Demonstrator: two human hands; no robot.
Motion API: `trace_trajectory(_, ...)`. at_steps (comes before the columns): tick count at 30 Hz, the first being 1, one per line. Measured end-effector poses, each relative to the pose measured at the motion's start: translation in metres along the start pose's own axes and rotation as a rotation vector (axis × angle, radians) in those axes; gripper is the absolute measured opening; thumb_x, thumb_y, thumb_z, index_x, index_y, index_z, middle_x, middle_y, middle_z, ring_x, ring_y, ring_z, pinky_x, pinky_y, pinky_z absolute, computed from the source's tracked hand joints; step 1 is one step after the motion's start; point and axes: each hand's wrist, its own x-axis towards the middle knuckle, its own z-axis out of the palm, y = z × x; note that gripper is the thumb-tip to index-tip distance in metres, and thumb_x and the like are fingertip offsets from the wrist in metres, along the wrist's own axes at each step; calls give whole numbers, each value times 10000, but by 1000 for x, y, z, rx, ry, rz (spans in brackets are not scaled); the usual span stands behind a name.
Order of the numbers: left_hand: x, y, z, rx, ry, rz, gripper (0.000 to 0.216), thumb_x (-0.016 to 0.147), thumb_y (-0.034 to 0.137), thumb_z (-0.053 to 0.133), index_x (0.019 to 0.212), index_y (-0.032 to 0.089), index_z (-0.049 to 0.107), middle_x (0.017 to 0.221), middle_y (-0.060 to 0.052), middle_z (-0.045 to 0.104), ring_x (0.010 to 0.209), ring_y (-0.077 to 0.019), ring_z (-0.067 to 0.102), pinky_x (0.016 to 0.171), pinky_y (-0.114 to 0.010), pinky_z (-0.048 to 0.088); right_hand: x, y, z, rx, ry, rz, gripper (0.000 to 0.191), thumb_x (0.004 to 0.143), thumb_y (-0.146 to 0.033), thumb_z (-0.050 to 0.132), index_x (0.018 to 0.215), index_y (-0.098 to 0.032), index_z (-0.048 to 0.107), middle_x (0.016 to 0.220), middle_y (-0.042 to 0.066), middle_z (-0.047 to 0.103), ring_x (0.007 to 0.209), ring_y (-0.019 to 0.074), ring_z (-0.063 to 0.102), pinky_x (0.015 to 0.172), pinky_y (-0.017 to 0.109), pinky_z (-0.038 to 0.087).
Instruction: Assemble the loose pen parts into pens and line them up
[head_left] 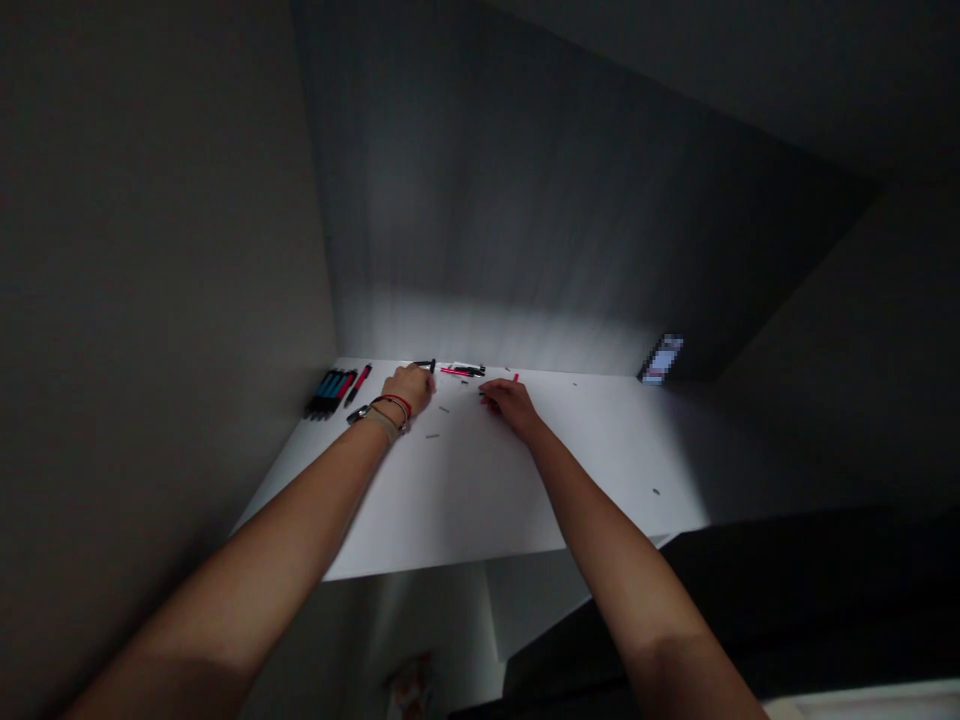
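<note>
Both my arms reach far out over a white table lit from above. My left hand, with bracelets on the wrist, is closed round a small black pen part near the table's back edge. My right hand rests on the table with its fingers curled round a thin red pen piece. Just beyond both hands lie loose red and black pen parts. Small dark bits are scattered on the surface near the hands.
A row of several assembled pens with blue and red barrels lies at the table's back left corner. A phone leans at the back right. Dark walls close in on the left and behind. The table's front edge drops to a dim floor.
</note>
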Motion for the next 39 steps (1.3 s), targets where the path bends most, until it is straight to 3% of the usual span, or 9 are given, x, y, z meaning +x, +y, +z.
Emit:
trace_trajectory(5,-3,3,-1,2,-67,37,152,848,208,611,908,142,734,1205,-220,639,1123,-369,601,947,-467,488,1,2,0,9,-8,-8,243,708,-413,724,766,-177,720,635,-6,670,522,112,538,523,248,439)
trace_trajectory(9,-7,10,-1,54,-53,104,175,873,167,560,976,143,699,1251,-200,606,1143,-339,589,961,-450,490,1,1,0,9,-17,-15,267,713,-436,727,772,-176,715,648,3,680,534,119,548,524,251,442)
trace_trajectory(13,-9,23,0,-60,27,304,169,897,150,530,974,179,679,1207,-142,612,1139,-273,594,996,-380,492,0,0,1,-7,-40,-33,291,696,-449,748,808,-183,721,663,3,692,524,115,548,513,248,442)
trace_trajectory(17,-10,38,0,-173,65,505,161,929,164,520,970,188,674,1196,-124,612,1143,-248,595,1051,-388,475,-2,-2,2,-17,-106,-83,332,693,-455,777,891,-192,736,754,19,733,560,116,598,532,241,466)
trace_trajectory(22,-10,45,4,-180,39,573,192,940,131,495,1012,173,668,1173,-122,622,1132,-235,605,1053,-378,466,-3,-2,3,7,-123,-50,302,697,-443,790,856,-195,723,835,42,763,623,131,657,577,250,511)
trace_trajectory(27,-8,40,-3,-176,11,464,172,937,197,535,988,191,699,1109,-99,691,1076,-239,638,991,-339,473,0,3,3,-5,-66,-11,249,684,-377,771,837,-190,711,823,43,753,650,137,654,546,236,505)
trace_trajectory(33,-15,14,-21,-179,204,67,197,921,253,539,947,222,731,959,-86,761,876,-232,682,803,-293,486,2,5,1,-51,40,-30,258,659,-395,747,801,-186,695,764,34,723,630,137,621,529,235,488)
trace_trajectory(39,-25,-19,-9,-326,228,-68,198,862,219,559,948,209,737,969,-70,774,882,-203,694,786,-257,496,3,7,0,-86,97,-53,312,650,-476,728,780,-198,676,729,32,704,621,163,619,529,259,482)
